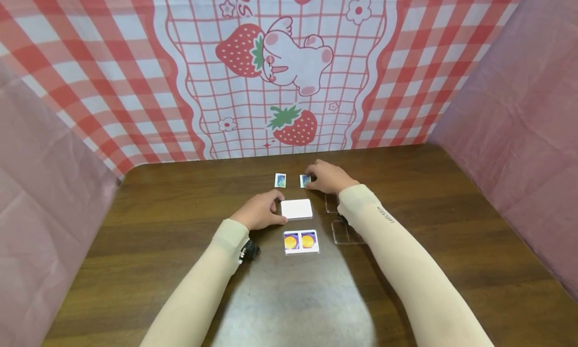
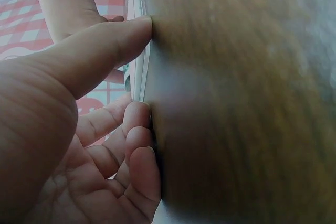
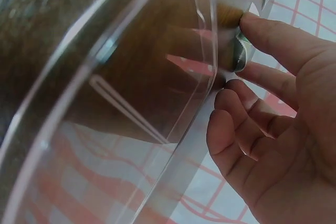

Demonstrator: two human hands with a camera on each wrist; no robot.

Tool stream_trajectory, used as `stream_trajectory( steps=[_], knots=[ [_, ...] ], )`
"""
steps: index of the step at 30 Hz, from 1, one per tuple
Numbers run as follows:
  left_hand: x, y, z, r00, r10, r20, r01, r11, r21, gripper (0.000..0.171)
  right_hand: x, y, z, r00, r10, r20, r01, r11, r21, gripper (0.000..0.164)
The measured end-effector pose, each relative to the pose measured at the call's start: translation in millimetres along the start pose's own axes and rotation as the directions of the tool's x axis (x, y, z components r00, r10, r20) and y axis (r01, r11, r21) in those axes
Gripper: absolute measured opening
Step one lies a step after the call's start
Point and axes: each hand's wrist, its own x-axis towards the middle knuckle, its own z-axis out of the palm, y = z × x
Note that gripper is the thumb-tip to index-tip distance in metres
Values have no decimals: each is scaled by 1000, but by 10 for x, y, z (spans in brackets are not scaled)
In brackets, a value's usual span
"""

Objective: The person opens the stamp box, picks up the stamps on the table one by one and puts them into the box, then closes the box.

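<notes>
My left hand (image 1: 258,210) is at the left end of a flat white rectangular case (image 1: 296,209) lying on the table. Its thumb and fingers grip the case at two corners, as the left wrist view shows along the case's thin edge (image 2: 138,72). Farther back, my right hand (image 1: 331,177) pinches a small card with a blue-green picture (image 1: 304,181) between thumb and index finger. In the right wrist view this card (image 3: 241,53) bends a little, with one corner raised. A similar small picture card (image 1: 280,180) lies to its left.
Nearer me lies a clear-edged case (image 1: 301,251) with two purple cards bearing yellow circles. Two clear plastic covers (image 1: 335,232) rest to the right, partly under my right forearm. A strawberry-patterned cloth (image 1: 280,101) hangs behind the wooden table (image 1: 158,267), pink cloth at both sides.
</notes>
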Motion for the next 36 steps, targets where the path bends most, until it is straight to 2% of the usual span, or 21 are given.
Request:
stream_trajectory(
  steps=[11,22,36],
  knots=[
    [0,11,13,1000,17,-6,-17,1000,7,56,-6,45,-15,999,-40,-20,40,999,-9,43],
    [-7,32,1,1000,12,-5,-12,1000,20,57,-43,82,5,995,-53,-78,51,998,-31,36],
    [-28,42,-7,1000,6,-10,-5,1000,28,57,-337,68,-100,983,-89,-163,95,995,31,33]
  ],
)
